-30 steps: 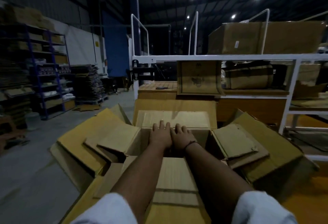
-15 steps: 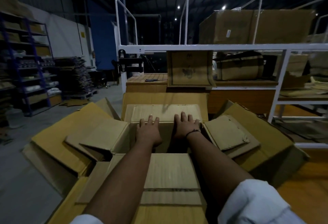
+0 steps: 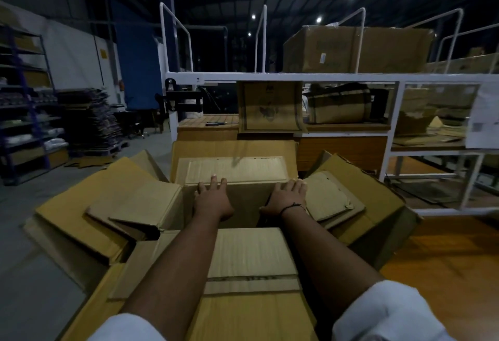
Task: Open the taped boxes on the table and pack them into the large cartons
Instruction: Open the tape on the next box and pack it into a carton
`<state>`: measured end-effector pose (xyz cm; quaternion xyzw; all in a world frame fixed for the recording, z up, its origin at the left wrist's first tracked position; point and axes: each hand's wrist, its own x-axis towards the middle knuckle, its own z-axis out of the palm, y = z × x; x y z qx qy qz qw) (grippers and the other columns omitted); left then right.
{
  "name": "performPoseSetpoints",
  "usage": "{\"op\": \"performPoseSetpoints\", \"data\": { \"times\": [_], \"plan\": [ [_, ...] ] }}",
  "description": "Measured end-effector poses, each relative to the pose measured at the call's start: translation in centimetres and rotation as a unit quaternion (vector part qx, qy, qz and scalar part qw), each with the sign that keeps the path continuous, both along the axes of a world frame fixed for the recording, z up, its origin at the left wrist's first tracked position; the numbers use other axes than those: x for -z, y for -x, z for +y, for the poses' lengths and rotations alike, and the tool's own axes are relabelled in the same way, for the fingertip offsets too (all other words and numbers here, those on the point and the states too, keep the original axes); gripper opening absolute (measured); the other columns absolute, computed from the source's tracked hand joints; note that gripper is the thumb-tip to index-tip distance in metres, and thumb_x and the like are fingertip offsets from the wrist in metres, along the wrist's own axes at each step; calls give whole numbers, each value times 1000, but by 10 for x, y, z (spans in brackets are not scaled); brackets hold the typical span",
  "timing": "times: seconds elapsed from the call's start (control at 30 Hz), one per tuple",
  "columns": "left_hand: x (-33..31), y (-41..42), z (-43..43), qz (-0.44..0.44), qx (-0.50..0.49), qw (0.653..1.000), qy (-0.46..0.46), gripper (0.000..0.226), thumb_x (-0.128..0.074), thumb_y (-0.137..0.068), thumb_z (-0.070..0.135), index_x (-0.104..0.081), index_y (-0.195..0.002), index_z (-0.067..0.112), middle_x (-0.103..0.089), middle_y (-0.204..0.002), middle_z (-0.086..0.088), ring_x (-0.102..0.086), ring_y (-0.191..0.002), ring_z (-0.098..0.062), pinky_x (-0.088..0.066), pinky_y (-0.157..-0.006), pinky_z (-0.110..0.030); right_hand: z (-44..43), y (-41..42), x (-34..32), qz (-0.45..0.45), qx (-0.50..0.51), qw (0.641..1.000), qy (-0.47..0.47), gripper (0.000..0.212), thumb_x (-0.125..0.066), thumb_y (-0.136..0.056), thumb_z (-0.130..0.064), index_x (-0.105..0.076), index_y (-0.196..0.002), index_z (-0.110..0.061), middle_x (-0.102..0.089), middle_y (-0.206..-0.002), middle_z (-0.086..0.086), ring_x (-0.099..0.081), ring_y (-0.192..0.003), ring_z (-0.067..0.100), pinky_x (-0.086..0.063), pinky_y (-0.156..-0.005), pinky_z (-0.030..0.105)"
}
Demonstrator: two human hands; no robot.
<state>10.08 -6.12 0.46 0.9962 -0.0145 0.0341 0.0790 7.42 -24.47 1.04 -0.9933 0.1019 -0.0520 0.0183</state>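
Note:
A large brown carton [image 3: 81,205] stands open in front of me, all its flaps folded outward. A smaller open box [image 3: 243,200] sits inside it, its own flaps spread over the carton's flaps. Both my arms reach into the smaller box. My left hand [image 3: 212,197] lies flat against the far inner wall near its left end, fingertips at the fold of the far flap [image 3: 235,169]. My right hand [image 3: 286,197], a dark band at its wrist, presses flat at the far right corner. Neither hand holds anything. The box's bottom is hidden in shadow.
A white metal rack [image 3: 297,77] stands just behind the carton, with a big carton [image 3: 356,49] on top and boxes on its shelves. An orange wooden table surface [image 3: 445,273] lies to the right. Blue shelving [image 3: 32,103] and stacked flat cardboard [image 3: 91,119] stand at left across grey floor.
My hands started side by side at the middle of the far wall and have slid apart, left hand leftward, right hand to the right corner. My head has tilted a little.

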Motion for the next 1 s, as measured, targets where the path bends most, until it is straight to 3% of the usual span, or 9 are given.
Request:
{"op": "performPoseSetpoints", "data": {
  "times": [0.17,0.3,0.47,0.53,0.6,0.7,0.83,0.9,1.0],
  "plan": [
    [-3,4,2,-5,0,1000,17,95,-64,-93,25,-2,-164,31,9,-172,-3,2,-156,-40,-14,-125,-57,-4,21,3,27,29,999,0,93,-49,-95,-57,-9,-160,-5,-1,-168,19,1,-155,36,0,-125,49],
    [-5,9,5,-8,8,1000,23,92,-62,-94,23,-3,-164,31,8,-172,-2,1,-157,-39,-14,-125,-58,-11,28,0,73,19,995,-69,92,-35,-95,-66,-7,-161,-9,8,-168,17,9,-154,35,4,-124,49],
    [-5,8,5,-6,0,999,40,91,-62,-94,24,-6,-164,32,5,-173,-1,-1,-157,-39,-13,-125,-58,12,66,-12,123,9,991,-54,93,-22,-92,-77,-21,-159,-12,-8,-165,24,-6,-152,41,-9,-121,54],
    [-7,8,2,-6,-4,999,41,89,-61,-94,24,-7,-164,32,4,-173,-2,-1,-157,-39,-12,-125,-57,29,89,-7,96,-30,994,-53,87,-10,-94,-74,-32,-154,-15,-26,-161,24,-20,-149,42,-16,-119,56],
    [-9,8,2,-13,-6,999,42,86,-60,-94,24,-11,-164,31,1,-173,-3,-5,-156,-40,-12,-125,-57,43,106,0,46,-105,992,-51,77,-6,-99,-65,-29,-157,-19,-19,-164,23,-11,-153,39,-11,-121,55],
    [-12,8,1,-42,-17,997,58,73,-61,-93,27,-30,-159,28,-16,-171,-5,-19,-153,-39,-16,-124,-56,56,113,2,5,-196,980,-44,63,-9,-104,-54,-33,-155,-24,-8,-167,19,4,-155,33,-5,-124,53],
    [-16,16,0,-76,-78,986,127,36,-60,-93,38,-67,-124,20,-61,-138,-11,-43,-139,-36,-16,-121,-59,64,107,8,-16,-219,975,-46,63,-9,-103,-54,-44,-147,-26,-25,-164,15,-8,-155,31,-16,-122,52],
    [-19,24,4,-67,-115,984,117,39,-58,-93,45,-69,-120,19,-63,-136,-15,-38,-142,-39,-8,-122,-61,64,104,9,-18,-211,976,-51,64,-8,-101,-54,-47,-144,-27,-34,-160,14,-16,-153,32,-22,-120,51],
    [-23,41,15,-46,-158,985,49,57,-56,-93,52,-61,-138,16,-42,-157,-21,-17,-152,-47,5,-120,-64,63,102,8,-28,-205,977,-45,64,-10,-101,-54,-52,-139,-27,-47,-151,11,-29,-147,32,-30,-114,49]
  ]
}}
